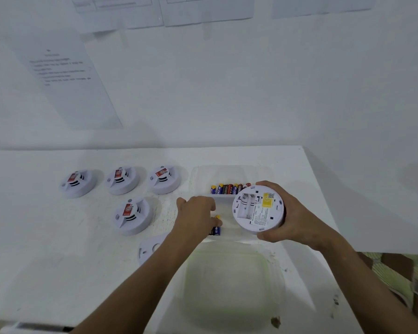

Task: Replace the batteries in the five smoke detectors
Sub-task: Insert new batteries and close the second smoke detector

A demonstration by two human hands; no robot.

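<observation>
Only one view is given, and it is taken from a camera worn on the person's head. The scene is looked at from above, forward and down. The white surface (58, 249) is seen from its near edge toward the wall (227, 92) at the back, so the wall fills the top half of the picture. The two hands (198, 213) are seen close to the camera, low in the middle, with both arms coming in from the bottom edge. The far things on the surface are seen smaller. Straight lines are bent a little near the edges, because a wide lens is used
</observation>
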